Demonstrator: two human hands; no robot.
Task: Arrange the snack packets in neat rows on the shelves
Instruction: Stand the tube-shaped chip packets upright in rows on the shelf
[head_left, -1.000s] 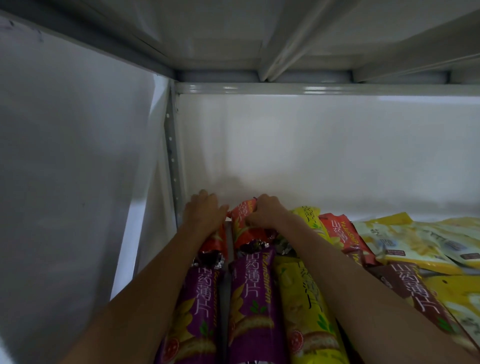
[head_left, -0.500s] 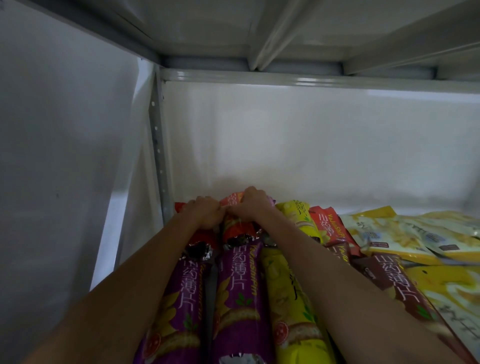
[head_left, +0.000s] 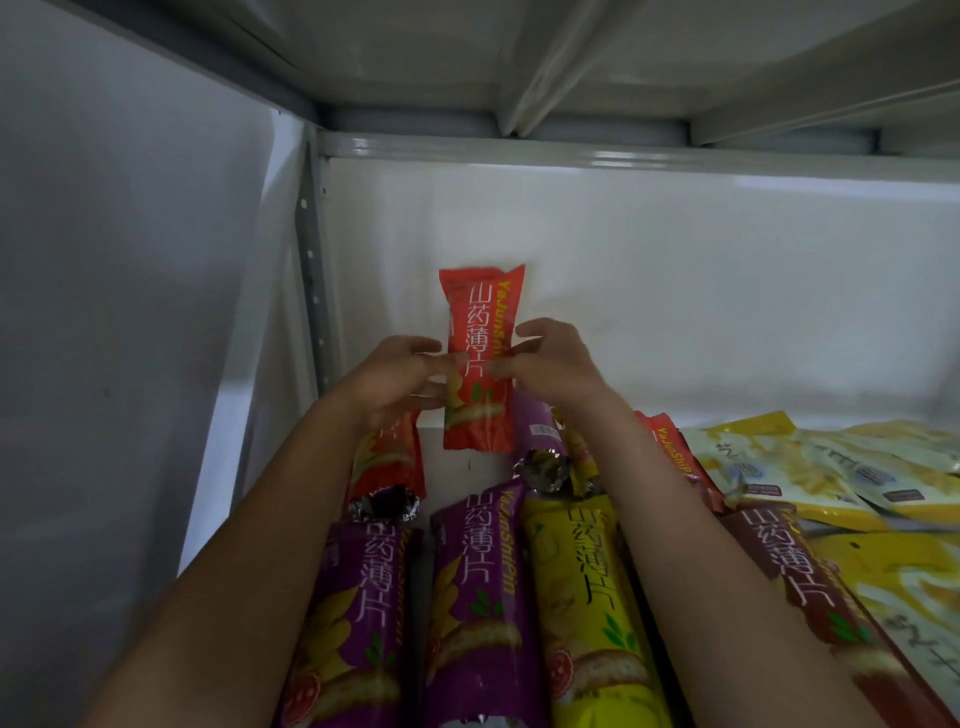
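Forearms block much of the shelf: the left one covers the left edge of the leftmost purple packet (head_left: 353, 618), the right one hides the right side of the yellow packet (head_left: 587, 603) and most of a red packet (head_left: 670, 447) behind it. Bottom edge of the frame cuts off all the front-row packets. A brown packet (head_left: 810, 587) at lower right is partly under the right arm. Pale yellow flat bags (head_left: 810, 467) at right are piled loosely; print there is too blurred to read.

Red-orange packet (head_left: 480, 358) is at frame centre, held upright and lifted off the shelf, against the white back wall (head_left: 675, 291). Left hand (head_left: 400, 376) pinches its left edge between thumb and fingers; right hand (head_left: 550, 364) pinches the right edge the same way, fingers curled. Both thumb tips lie on the printed face, nearly meeting.

Below the left hand another red packet (head_left: 387, 457) lies at the back, its crimped foil end touching the purple packet. A second purple packet (head_left: 483, 597) sits between the first purple one and the yellow one.
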